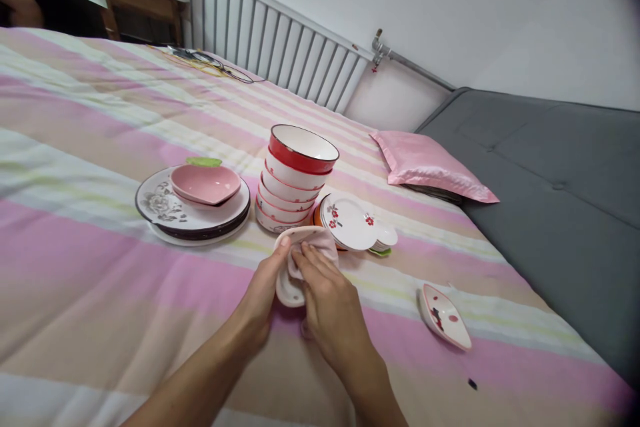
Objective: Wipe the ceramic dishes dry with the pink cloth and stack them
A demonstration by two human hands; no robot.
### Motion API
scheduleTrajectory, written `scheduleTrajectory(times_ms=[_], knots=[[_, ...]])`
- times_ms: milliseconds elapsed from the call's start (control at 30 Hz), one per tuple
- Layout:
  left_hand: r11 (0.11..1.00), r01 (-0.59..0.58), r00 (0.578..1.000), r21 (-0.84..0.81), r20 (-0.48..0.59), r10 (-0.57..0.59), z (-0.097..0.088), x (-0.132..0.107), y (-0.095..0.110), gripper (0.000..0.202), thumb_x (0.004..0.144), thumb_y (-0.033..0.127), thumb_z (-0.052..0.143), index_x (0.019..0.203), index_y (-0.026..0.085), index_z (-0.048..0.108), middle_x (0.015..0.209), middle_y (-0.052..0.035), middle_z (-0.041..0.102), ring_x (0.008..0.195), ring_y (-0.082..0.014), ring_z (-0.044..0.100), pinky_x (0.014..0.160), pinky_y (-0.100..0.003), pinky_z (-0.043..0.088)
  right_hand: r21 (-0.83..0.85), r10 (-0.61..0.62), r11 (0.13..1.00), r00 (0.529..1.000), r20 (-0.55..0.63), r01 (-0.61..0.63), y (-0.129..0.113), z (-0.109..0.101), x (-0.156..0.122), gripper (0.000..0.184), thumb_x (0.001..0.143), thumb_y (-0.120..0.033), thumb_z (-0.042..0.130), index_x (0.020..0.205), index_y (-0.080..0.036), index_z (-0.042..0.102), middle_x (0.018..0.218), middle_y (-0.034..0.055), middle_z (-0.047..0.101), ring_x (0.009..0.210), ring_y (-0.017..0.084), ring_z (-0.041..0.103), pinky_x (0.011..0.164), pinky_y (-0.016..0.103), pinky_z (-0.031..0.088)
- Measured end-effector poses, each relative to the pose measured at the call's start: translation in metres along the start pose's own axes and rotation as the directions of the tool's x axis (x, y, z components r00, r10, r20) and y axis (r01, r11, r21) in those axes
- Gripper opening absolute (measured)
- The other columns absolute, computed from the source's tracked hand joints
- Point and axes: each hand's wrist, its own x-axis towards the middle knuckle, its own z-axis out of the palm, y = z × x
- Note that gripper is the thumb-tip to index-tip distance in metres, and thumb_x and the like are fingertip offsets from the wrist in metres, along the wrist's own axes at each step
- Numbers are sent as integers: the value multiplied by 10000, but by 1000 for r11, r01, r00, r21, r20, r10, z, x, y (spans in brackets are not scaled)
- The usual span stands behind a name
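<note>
My left hand (263, 293) grips a small white dish (289, 292) from its left side, thumb on the rim. My right hand (327, 303) presses a pale pink cloth (315, 240) onto the dish with closed fingers. Both hands hover just above the striped bedspread (100, 260). Right behind them stands a stack of several red-and-white bowls (295, 177). A small white plate with red flowers (347, 220) leans against that stack.
At the left, a pink heart-shaped dish (205, 183) lies on a pile of flat plates (165, 207). A leaf-shaped dish (444, 317) lies alone at the right. A pink pillow (430, 163), a grey sofa (560, 213) and a radiator (280, 47) lie beyond.
</note>
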Motion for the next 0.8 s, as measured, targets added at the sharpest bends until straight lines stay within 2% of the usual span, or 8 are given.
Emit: scheduleTrajectory(times_ms=[200,300,367,467,567,700,800], knots=[[999,-35,999,-33,-34,34,-1,2,-1,321,862,331,584,1137,180,649,1151,-49,688,1122,-179,591,962,-228,454,78,-54,996,998,10,53,-6,-6,1,450,867,-74,405,1286,-159,545,1363,88,512,1298,203,439,1082,376,374],[998,-33,999,-48,-30,32,-1,2,-1,314,869,321,575,1139,178,649,1178,-48,675,1147,-174,576,953,-205,453,137,-73,988,997,10,71,-9,-10,1,460,875,-69,406,1300,-194,528,1346,53,540,1288,188,453,1063,349,390],[999,-17,1000,-39,-24,17,-1,1,0,313,869,332,568,1111,155,659,1120,-68,700,1086,-186,615,900,-215,486,179,-93,980,995,24,87,-10,-13,0,463,878,-64,409,1300,-217,523,1314,37,571,1263,174,479,1041,324,402],[999,38,999,-19,-11,-38,1,0,4,363,857,388,562,1060,109,675,962,-104,739,890,-212,685,739,-245,540,217,-98,973,992,84,78,-12,-19,-2,441,884,-70,421,1274,-237,539,1217,33,636,1157,168,560,958,292,445],[999,51,999,4,19,-51,1,-1,7,422,842,434,555,1056,90,674,838,-115,743,715,-213,692,584,-249,525,231,-81,972,985,153,44,-13,-24,-6,396,891,-71,429,1214,-247,575,1091,18,679,1010,158,619,850,261,464],[998,45,997,46,66,-48,-1,-1,6,430,826,471,560,1009,104,683,702,-70,713,579,-169,642,511,-224,474,236,-68,972,978,197,20,-15,-31,-9,325,904,-82,426,1115,-237,617,989,9,688,926,154,617,802,252,441],[994,-3,999,112,55,-4,-5,1,3,435,806,506,575,943,109,689,586,-14,651,481,-128,568,492,-214,436,219,-46,976,975,219,-3,-14,-35,-12,306,901,-83,431,1071,-239,631,955,5,683,923,158,605,811,262,428]])
